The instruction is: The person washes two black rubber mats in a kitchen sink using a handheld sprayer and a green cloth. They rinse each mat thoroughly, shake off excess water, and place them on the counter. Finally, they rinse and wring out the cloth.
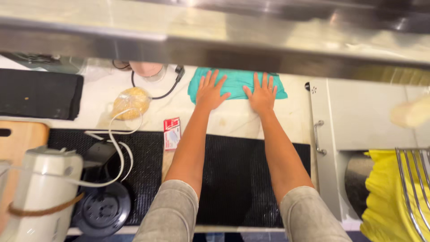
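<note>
Head view: a steel shelf (215, 40) hides the teal cloth's (235, 81) far edge.

A steel shelf (215, 40) crosses the top, blurred, hiding the far edge of the teal cloth (235, 83) under my hands. A pink-based jar (148, 69) is half hidden behind it. The white appliance (38, 192) and yellow cloth (385, 197) are cut off by the frame's edges. A pale object (412, 112) at right is too blurred to identify.
</note>
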